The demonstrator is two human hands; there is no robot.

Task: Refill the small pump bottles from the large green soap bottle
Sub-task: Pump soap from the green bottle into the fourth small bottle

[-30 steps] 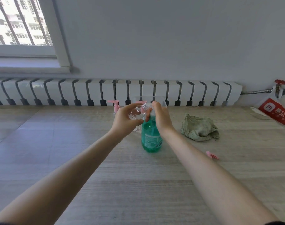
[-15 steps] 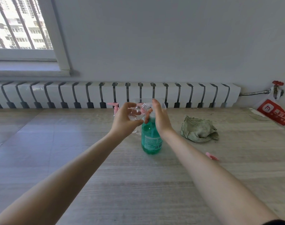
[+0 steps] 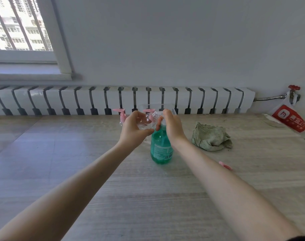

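Note:
The large green soap bottle (image 3: 161,149) stands upright on the wooden table (image 3: 148,197). My right hand (image 3: 172,126) rests on its pump top, fingers curved over the head. My left hand (image 3: 135,129) grips a small clear bottle (image 3: 148,121) tilted on its side, its open neck pointing at the green bottle's spout. Two more small bottles with pink pumps (image 3: 121,114) stand just behind my hands, partly hidden.
A crumpled grey-green cloth (image 3: 211,137) lies to the right of the green bottle. A loose pink pump piece (image 3: 225,165) lies beside my right forearm. A red and white bag (image 3: 289,118) hangs at the far right. A white radiator (image 3: 122,100) runs behind the table.
Both hands and the bottles stay almost where they were; the view shifted very slightly.

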